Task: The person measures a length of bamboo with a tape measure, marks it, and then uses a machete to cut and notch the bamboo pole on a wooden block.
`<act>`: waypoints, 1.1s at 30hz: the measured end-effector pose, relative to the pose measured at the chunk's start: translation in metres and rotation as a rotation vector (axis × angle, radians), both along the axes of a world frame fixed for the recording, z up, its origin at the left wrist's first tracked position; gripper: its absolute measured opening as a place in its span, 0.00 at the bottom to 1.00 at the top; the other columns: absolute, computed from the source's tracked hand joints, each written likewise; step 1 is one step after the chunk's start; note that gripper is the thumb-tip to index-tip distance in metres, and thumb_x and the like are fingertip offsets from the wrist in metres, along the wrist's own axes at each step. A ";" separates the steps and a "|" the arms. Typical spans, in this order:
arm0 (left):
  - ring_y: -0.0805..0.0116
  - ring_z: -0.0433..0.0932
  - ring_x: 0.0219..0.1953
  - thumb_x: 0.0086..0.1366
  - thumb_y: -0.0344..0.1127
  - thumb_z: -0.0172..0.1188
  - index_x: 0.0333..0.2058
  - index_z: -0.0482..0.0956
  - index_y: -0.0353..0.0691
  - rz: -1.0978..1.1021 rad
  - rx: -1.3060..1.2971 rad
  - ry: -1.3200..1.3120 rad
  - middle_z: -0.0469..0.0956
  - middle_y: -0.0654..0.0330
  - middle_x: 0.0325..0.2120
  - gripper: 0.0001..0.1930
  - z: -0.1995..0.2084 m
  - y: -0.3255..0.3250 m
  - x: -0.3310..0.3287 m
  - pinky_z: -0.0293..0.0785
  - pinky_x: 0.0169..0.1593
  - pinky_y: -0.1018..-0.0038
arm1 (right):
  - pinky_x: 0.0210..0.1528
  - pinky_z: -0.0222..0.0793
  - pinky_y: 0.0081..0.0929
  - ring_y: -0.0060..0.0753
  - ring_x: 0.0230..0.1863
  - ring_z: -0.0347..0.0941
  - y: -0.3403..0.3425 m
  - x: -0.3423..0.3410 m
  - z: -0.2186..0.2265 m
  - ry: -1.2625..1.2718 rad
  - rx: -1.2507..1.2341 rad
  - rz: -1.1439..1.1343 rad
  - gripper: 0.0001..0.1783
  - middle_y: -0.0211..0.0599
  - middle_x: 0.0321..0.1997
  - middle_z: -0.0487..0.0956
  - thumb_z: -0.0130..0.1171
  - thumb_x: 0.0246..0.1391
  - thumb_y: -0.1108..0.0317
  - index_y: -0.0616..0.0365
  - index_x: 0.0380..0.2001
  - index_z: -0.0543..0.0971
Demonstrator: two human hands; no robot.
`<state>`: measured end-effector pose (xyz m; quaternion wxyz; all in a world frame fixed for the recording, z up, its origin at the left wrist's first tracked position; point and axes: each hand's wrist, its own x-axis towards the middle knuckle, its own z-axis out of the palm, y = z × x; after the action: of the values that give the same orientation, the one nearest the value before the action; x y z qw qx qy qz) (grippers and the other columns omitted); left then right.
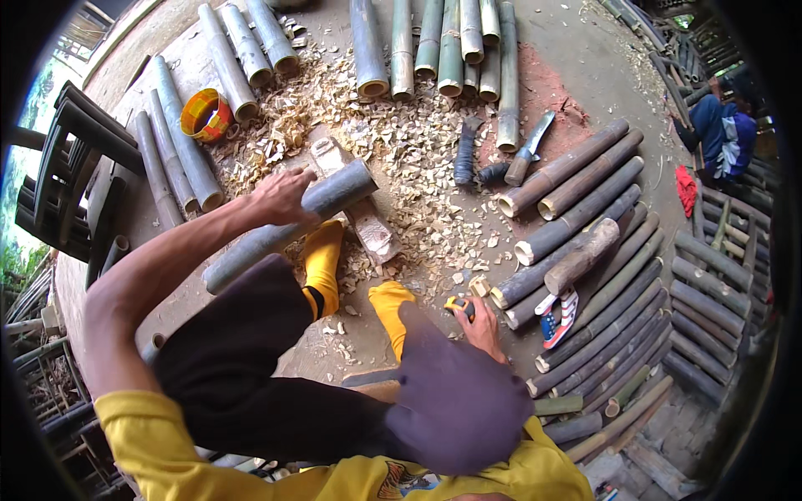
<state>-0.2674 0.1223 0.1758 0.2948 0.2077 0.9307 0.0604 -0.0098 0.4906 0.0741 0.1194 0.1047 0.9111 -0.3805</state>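
Observation:
My left hand point(284, 197) is closed over the top of a thick grey-green bamboo tube point(344, 186), which slants across in front of me. The tube's far end rests over a notched wooden block point(373, 235) on the ground. Down at the right, my right hand point(482, 331) grips a small yellow and black tape measure point(459, 307) just above the floor. A short cut piece of pale wood or bamboo point(479, 285) lies beside it. My yellow-socked feet point(323, 259) are by the block.
Wood chips point(418, 179) cover the floor. A knife point(531, 149) lies at the right, near stacked bamboo tubes point(576, 213). More tubes point(449, 50) lie at the far side. An orange-yellow container point(205, 115) stands at the left. Another person point(723, 134) sits far right.

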 end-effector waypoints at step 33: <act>0.55 0.75 0.47 0.38 0.50 0.68 0.52 0.69 0.45 0.396 0.247 0.363 0.76 0.53 0.44 0.39 -0.104 0.059 0.000 0.70 0.50 0.62 | 0.35 0.68 0.44 0.51 0.30 0.72 0.149 0.065 0.083 0.612 0.483 -0.742 0.18 0.51 0.31 0.77 0.58 0.52 0.70 0.73 0.43 0.70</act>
<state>-0.2674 0.1814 0.0713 0.0785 0.0640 0.9763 0.1912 0.0556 0.6396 0.1566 -0.3216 0.3282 0.8677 -0.1897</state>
